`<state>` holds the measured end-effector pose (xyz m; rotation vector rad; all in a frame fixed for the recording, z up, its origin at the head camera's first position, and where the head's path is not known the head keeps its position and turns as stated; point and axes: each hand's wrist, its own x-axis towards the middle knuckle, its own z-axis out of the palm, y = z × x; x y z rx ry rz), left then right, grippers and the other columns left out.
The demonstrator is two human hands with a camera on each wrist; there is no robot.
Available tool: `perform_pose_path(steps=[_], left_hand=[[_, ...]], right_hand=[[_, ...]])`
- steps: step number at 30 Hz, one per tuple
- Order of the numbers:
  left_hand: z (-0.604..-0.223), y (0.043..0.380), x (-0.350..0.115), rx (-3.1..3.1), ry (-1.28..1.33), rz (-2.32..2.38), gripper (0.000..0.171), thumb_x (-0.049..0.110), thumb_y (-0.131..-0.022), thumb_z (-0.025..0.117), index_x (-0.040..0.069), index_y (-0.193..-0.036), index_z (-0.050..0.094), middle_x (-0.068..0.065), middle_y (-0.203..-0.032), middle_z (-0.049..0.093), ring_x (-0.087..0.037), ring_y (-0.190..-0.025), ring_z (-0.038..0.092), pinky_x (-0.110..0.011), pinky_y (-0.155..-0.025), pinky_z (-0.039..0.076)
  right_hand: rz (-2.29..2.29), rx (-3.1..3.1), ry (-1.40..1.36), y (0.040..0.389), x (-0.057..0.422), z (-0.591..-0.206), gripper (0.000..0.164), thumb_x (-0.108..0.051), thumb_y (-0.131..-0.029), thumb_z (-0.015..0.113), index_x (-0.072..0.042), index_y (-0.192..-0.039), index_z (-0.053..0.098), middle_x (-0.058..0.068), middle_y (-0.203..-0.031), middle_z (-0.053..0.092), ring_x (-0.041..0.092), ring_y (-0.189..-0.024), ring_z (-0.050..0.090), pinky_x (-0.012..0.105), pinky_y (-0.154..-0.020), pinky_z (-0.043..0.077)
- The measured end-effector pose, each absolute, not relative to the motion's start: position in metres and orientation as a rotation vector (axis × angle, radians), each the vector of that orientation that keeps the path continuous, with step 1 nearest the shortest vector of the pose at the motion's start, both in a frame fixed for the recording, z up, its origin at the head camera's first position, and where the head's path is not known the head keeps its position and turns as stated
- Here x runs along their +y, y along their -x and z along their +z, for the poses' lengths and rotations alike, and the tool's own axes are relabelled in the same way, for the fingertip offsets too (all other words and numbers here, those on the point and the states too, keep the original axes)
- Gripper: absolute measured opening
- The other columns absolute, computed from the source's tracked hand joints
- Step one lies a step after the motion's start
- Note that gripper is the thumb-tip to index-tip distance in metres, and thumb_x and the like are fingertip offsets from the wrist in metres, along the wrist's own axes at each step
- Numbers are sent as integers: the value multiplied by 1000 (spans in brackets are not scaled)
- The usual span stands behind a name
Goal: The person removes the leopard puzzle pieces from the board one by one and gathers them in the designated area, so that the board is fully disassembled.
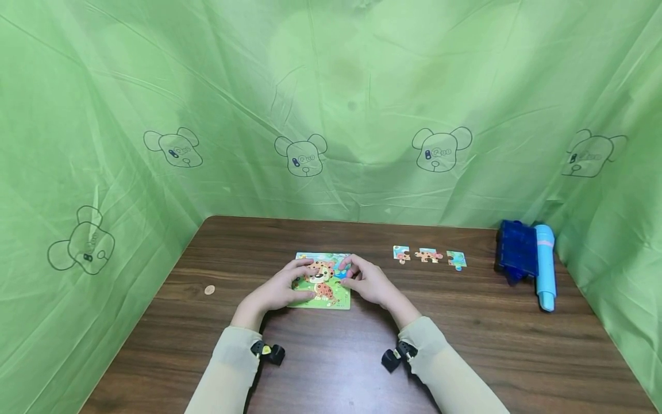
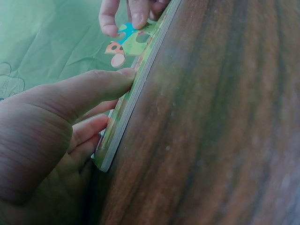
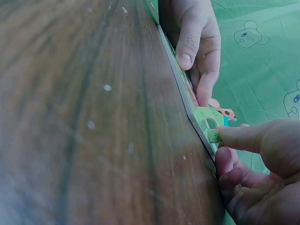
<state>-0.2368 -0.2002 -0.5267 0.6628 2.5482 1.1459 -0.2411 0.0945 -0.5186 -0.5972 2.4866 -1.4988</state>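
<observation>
A jigsaw puzzle [image 1: 330, 300] with a spotted cartoon animal lies flat on the brown table. My left hand [image 1: 281, 286] rests over its left side, the thumb touching the front part and the other fingers spread around the left edge and top. With thumb and fingers, my right hand [image 1: 368, 280] pinches a puzzle piece [image 3: 214, 136] at the puzzle's right side. That piece, green with blue and orange spotted parts, stands tilted up from the surface in both wrist views. Its exact fit against the puzzle is hard to tell.
Three loose puzzle pieces, a left one [image 1: 401, 253], a middle one [image 1: 428, 255] and a right one [image 1: 457, 260], lie back right. Farther right are a dark blue box [image 1: 517, 250] and a light blue tube-like object [image 1: 545, 267]. A small round disc [image 1: 209, 290] lies left. Green curtain [image 1: 362, 172] surrounds the table.
</observation>
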Motion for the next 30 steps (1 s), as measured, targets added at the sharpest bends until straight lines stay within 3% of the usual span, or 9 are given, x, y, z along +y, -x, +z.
perform_pose_path(steps=[12,18,30], left_hand=[[-527,239,-202,2536,-656,1157,58,29,-97,86,16,-150,68,-6,-174,38,-36,-160,34,-60,-126,34],[-527,239,-201,2532,-673,1158,60,27,-97,86,15,-152,66,-6,-174,38,-36,-160,34,-58,-126,35],[-527,237,-202,2568,-682,1122,63,33,-97,85,18,-155,64,-7,-174,38,-39,-161,32,-64,-127,32]], right_hand=[[-1551,2446,528,242,95,-519,25,-4,-99,78,-14,-118,66,6,-97,67,16,-79,58,32,-73,49],[-1610,2381,506,242,97,-519,25,-3,-100,77,-11,-121,65,9,-98,65,17,-77,57,28,-66,48],[-1700,2229,492,248,107,-508,25,-1,-103,72,-7,-126,65,12,-101,64,38,-88,72,31,-59,52]])
